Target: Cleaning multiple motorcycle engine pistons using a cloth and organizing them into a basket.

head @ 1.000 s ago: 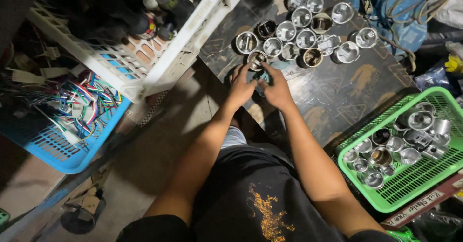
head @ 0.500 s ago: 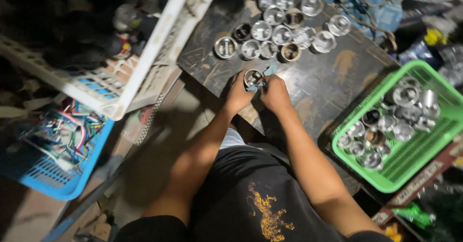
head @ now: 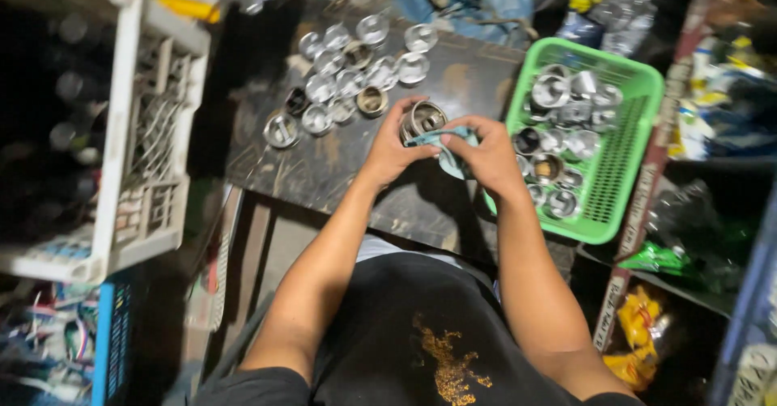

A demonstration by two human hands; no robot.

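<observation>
I'm gripping a metal ring (head: 424, 119) in my left hand (head: 394, 151) over the surface (head: 340, 171), my right hand (head: 486, 153) pinching a cloth (head: 447, 148), probably wiping it. Many cups (head: 344, 82) are sitting wiped; the basket (head: 627, 155) is holding more.

I see bare tabletop (head: 340, 171) along its near edge, left of my hands. Metal cups (head: 348, 82) crowd the far side; the green basket (head: 627, 151) blocks the right edge.

I saw the left hand (head: 394, 148) gripping a metal ring (head: 426, 118) while the right hand (head: 491, 157) pressed a cloth (head: 450, 144) against it, near the bench's (head: 324, 171) right edge beside the green basket (head: 623, 187).
</observation>
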